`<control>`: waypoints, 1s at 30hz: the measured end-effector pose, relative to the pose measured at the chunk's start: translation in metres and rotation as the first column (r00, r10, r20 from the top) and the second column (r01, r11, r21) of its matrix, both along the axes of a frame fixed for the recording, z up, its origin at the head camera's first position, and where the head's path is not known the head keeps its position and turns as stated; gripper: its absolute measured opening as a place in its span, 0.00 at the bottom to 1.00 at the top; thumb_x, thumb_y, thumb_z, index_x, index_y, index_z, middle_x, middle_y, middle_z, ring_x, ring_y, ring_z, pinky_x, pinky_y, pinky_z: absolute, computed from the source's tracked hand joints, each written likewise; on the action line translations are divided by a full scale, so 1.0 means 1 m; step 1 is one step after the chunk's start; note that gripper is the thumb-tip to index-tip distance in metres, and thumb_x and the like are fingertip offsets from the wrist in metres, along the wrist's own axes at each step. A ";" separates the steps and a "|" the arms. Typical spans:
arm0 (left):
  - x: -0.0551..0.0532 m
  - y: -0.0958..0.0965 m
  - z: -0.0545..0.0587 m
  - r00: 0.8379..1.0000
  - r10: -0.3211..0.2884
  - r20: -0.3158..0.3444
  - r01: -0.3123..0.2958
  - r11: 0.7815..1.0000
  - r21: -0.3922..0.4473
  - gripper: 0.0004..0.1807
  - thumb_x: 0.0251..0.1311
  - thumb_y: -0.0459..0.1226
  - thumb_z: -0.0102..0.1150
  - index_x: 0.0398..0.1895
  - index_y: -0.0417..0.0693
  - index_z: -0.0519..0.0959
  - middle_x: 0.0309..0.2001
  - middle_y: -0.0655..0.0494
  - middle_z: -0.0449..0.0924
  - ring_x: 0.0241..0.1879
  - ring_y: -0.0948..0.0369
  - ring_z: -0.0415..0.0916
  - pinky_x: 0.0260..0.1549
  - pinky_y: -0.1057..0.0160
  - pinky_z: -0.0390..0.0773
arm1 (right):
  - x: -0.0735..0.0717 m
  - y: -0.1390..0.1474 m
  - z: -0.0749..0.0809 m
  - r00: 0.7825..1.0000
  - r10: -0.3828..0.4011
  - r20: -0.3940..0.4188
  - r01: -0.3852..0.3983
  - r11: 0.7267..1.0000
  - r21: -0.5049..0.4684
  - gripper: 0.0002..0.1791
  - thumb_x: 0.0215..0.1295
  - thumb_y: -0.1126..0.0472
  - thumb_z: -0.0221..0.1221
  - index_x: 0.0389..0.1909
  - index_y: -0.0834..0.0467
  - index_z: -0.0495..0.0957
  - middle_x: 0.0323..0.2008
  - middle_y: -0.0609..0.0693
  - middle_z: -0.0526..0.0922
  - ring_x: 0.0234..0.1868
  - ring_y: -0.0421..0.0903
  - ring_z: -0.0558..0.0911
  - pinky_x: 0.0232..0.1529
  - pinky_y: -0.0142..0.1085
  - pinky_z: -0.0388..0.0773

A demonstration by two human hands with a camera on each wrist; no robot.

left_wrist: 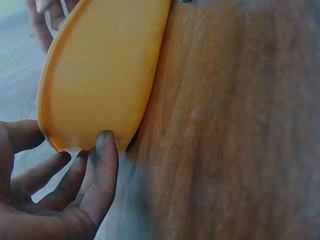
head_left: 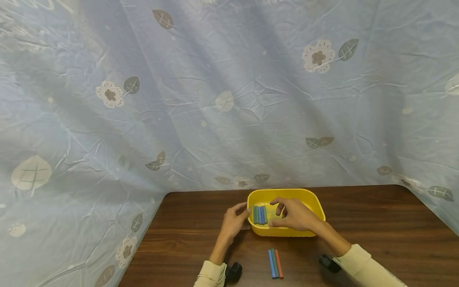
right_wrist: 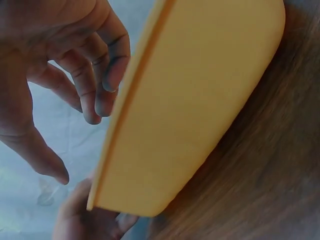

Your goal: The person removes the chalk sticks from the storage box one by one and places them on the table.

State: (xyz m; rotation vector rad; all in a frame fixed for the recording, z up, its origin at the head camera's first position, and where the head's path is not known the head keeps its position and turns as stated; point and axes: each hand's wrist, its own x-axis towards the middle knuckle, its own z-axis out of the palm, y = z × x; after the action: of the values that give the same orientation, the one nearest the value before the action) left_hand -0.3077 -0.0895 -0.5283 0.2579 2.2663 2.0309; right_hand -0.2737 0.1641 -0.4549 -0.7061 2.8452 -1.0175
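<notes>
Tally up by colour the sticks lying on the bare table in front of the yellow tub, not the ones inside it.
Blue stick: 1
Green stick: 1
Red stick: 1
Total: 3
</notes>
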 end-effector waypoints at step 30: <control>0.000 -0.001 0.000 1.000 -0.009 0.016 0.009 1.000 0.003 0.27 0.74 0.40 0.64 0.72 0.37 0.77 0.60 0.33 0.84 0.39 0.48 0.91 0.38 0.49 0.95 | -0.059 -0.001 -0.053 0.993 0.022 0.114 -0.019 0.999 -0.028 0.40 0.58 0.50 0.80 0.67 0.64 0.79 0.49 0.59 0.87 0.48 0.54 0.87 0.47 0.48 0.91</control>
State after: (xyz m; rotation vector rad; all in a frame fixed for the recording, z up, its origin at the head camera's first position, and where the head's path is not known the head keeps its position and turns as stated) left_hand -0.3073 -0.0909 -0.5278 0.2513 2.2487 2.0255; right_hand -0.3325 0.1630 -0.5083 -0.6550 2.7266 -1.0594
